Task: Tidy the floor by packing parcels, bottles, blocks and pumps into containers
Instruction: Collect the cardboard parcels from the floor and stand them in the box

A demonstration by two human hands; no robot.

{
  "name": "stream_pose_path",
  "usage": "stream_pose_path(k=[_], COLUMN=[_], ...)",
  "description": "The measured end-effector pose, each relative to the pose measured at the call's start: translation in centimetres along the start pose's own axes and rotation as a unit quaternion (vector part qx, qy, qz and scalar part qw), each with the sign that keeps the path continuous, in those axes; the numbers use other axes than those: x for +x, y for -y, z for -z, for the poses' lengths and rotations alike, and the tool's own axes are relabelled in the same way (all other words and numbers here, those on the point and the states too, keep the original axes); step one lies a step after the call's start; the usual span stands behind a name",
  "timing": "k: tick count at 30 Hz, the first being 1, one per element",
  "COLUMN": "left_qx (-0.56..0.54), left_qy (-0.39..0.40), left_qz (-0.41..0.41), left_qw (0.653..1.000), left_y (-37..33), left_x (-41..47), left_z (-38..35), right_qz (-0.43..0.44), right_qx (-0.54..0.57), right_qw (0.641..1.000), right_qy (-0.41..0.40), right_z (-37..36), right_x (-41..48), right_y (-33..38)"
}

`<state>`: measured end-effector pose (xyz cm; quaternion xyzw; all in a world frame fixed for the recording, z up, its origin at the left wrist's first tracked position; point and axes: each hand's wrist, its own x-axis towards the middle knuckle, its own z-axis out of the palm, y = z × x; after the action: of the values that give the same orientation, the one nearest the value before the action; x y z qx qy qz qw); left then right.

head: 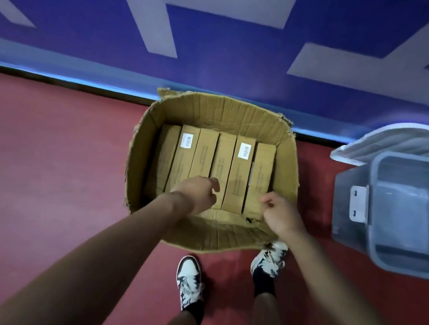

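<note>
An open cardboard box (221,113) stands on the red floor against the wall. Several long brown parcels (203,155) stand packed side by side inside it, two of them with white barcode labels. My left hand (197,194) hovers over the near ends of the middle parcels, its fingers loosely curled and holding nothing. My right hand (281,216) is over the near end of the rightmost parcel (262,169), with thumb and fingers curled at its corner. Whether it pinches the parcel cannot be told.
A grey plastic bin (349,236) stands to the right of the box, and its white lid (403,144) leans behind it. My two feet in black-and-white sneakers (190,280) stand just in front of the box. Red floor stretches to the left.
</note>
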<state>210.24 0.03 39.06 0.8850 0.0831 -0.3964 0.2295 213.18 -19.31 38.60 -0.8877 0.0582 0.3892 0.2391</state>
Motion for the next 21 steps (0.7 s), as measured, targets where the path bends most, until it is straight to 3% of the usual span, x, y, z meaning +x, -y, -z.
stream_pose_path(k=[10, 21], left_qx=[0.045, -0.005], left_qy=[-0.017, -0.012], left_qz=[-0.066, -0.086], left_qw=[0.997, 0.996], left_y=[-5.4, -7.1], left_x=[-13.3, -22.9], left_z=[6.3, 5.8], right_qz=[0.043, 0.032], right_qx=[-0.024, -0.022], right_qw=[0.998, 0.999], right_qy=[-0.036, -0.018], right_z=[7.7, 7.1], right_x=[-13.8, -25.1], right_y=[3.9, 2.4])
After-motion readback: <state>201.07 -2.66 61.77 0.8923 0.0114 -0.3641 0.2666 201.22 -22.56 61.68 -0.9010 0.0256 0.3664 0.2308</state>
